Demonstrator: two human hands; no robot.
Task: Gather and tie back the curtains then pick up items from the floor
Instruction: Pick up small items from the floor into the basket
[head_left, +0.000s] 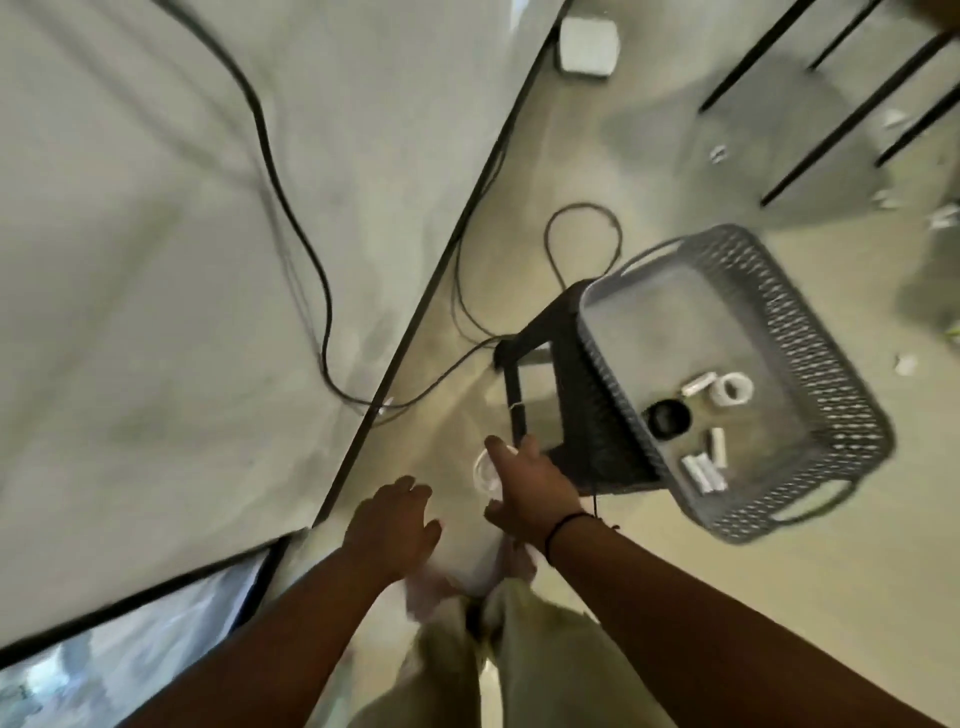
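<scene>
I look straight down at the floor, and the frame is motion-blurred. My right hand (530, 488) reaches down and closes around a clear round lid or cup (485, 470) close to the floor beside a dark stool. My left hand (395, 525) hovers to its left, fingers loosely apart, holding nothing. A grey woven basket (810, 364) sits on the dark stool (566, 384) to the right. Inside it lie a white tape roll (732, 389), a black round object (667, 418) and several small white tubes (704, 470). No curtain shows clearly.
A white wall (156, 260) with a black baseboard fills the left. Black cables (311, 249) run down it and loop on the floor (584, 244). Black chair legs (831, 104) stand top right with small white scraps (906, 364) scattered nearby. A white box (589, 47) sits at the top.
</scene>
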